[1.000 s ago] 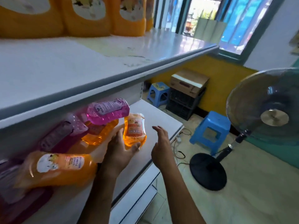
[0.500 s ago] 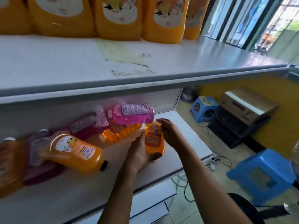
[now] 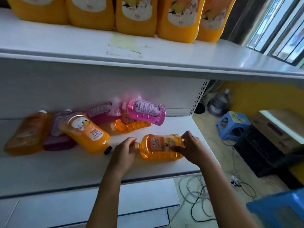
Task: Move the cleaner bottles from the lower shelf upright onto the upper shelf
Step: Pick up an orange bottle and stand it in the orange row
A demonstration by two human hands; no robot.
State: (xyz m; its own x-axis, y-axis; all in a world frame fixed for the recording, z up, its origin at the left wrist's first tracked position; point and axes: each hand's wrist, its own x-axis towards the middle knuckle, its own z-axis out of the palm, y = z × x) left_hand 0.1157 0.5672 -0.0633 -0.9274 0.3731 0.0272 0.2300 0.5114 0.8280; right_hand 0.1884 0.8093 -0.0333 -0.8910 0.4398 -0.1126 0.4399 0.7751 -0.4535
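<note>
Head view. Orange cleaner bottle [image 3: 162, 146] lying on its side on lower shelf [image 3: 49, 168], gripped at both ends: left hand [image 3: 124, 153] curled round neck end at 9 o'clock, right hand [image 3: 191, 149] round base at 3 o'clock. Upper shelf [image 3: 82, 45] at 12 o'clock, bearing upright orange jugs [image 3: 136, 15]. Other fallen bottles [image 3: 85, 134] at 10 o'clock.

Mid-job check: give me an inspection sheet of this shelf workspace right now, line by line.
Surface: white lower shelf; upper shelf has a stained patch at the front.
Job's things: orange cleaner bottle lying on its side, held at both ends; orange and pink bottles piled on their sides to the left.
Clutter: large orange jugs stand along the upper shelf's back.
Grippers: left hand grips the bottle's neck end; right hand grips its base.
Cables: loose cords on the floor.
Surroundings: blue stools, cardboard box, window.
</note>
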